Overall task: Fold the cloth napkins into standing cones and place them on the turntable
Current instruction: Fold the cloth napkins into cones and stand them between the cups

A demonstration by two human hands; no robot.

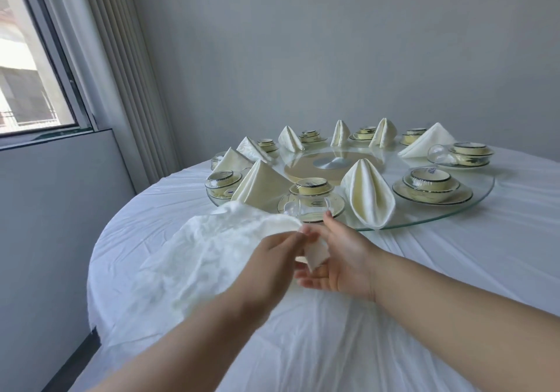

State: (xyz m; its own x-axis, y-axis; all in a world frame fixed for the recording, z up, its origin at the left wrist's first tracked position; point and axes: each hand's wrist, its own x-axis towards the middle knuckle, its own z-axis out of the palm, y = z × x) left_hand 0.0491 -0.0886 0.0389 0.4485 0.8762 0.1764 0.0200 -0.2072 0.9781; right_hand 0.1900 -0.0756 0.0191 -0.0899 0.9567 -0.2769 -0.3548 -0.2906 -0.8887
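My left hand (272, 258) pinches a corner of the white napkin (209, 249) above the tablecloth (454, 255); the rest drapes left, blurred. My right hand (336, 258) is beside it, fingers loose, touching the same corner. Folded napkin cones (368, 193) stand on the glass turntable (472, 207) among wrapped bowl sets (312, 193).

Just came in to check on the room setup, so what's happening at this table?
A person is holding an unfolded white napkin above the tablecloth, the left hand pinching an edge while the right hand sits open beside it. Several folded napkin cones already stand on the glass turntable among wrapped bowl sets.
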